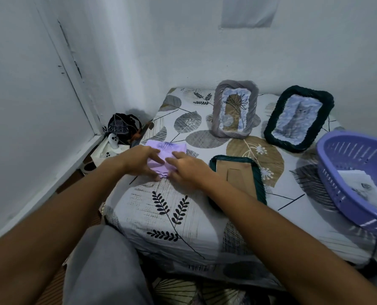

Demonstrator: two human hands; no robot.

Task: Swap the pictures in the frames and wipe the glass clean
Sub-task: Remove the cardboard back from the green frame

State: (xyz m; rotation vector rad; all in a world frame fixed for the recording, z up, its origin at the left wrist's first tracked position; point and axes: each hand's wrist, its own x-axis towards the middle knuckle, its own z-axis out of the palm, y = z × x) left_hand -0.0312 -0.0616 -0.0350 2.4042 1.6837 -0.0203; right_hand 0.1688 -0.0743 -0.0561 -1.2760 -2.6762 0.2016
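Observation:
A folded lilac cloth [170, 150] lies on the leaf-print bed sheet [161, 208]. My left hand [142, 160] and my right hand [187, 169] both rest on the cloth, fingers spread and touching its folds. Just right of my right hand a dark green woven frame [258, 172] lies face down, its brown cardboard back up. At the back a grey woven frame [234, 108] stands upright with a picture in it. A dark green woven frame [298, 117] with a cat picture leans beside it.
A purple plastic basket [337, 172] holding printed pictures sits at the right edge of the bed. On the left, between bed and wall, stand a dark patterned bag [121, 126] and a white box with a small white figure [113, 140]. White walls close behind.

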